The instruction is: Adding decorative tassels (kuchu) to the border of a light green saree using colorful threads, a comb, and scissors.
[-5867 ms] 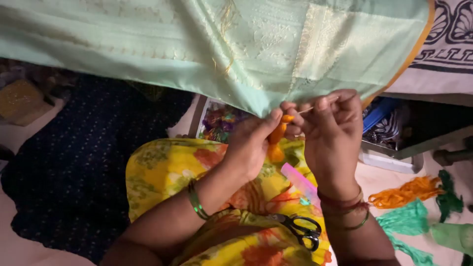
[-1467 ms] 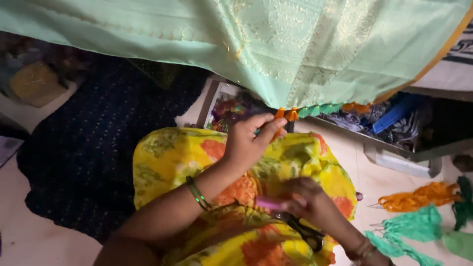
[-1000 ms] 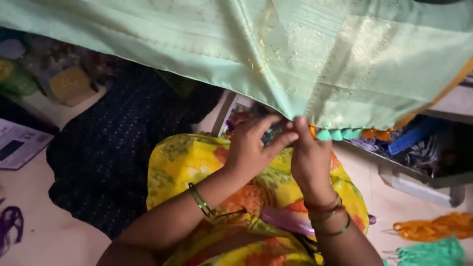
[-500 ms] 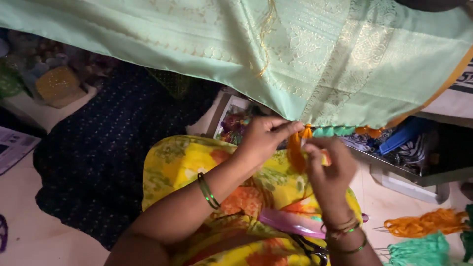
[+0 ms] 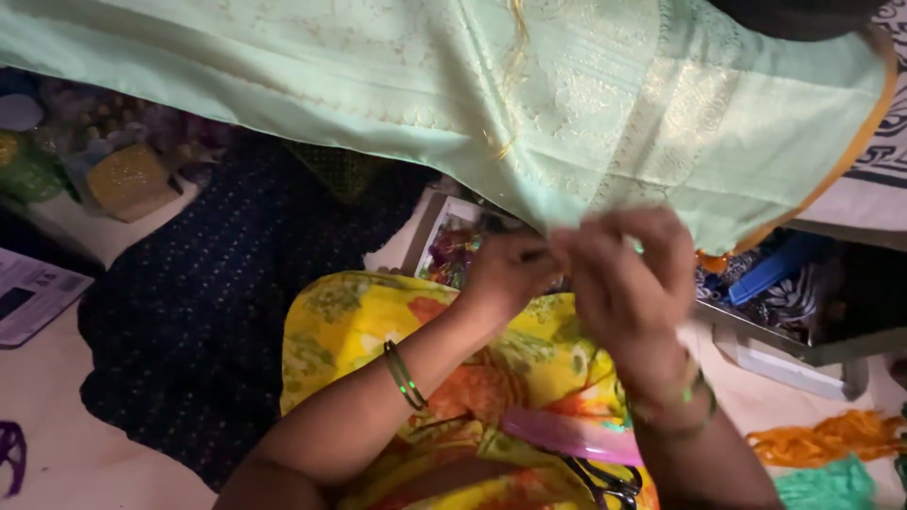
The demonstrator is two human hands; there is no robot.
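Hands meet at the lower hem of the pale green sari cloth [image 5: 586,123]: left hand [image 5: 510,274] pinching the edge, right hand [image 5: 624,283] blurred beside it, grip unclear. Pink comb [image 5: 567,436] and scissors [image 5: 605,482] lie on the yellow lap below.

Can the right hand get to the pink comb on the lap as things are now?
Probably yes: the right hand is up at the green cloth's edge, and the pink comb lies uncovered just below its wrist.

Dark dotted cloth [image 5: 217,331], pink comb [image 5: 567,436] (scissors [image 5: 605,484] beside), perhaps orange threads [image 5: 831,436].
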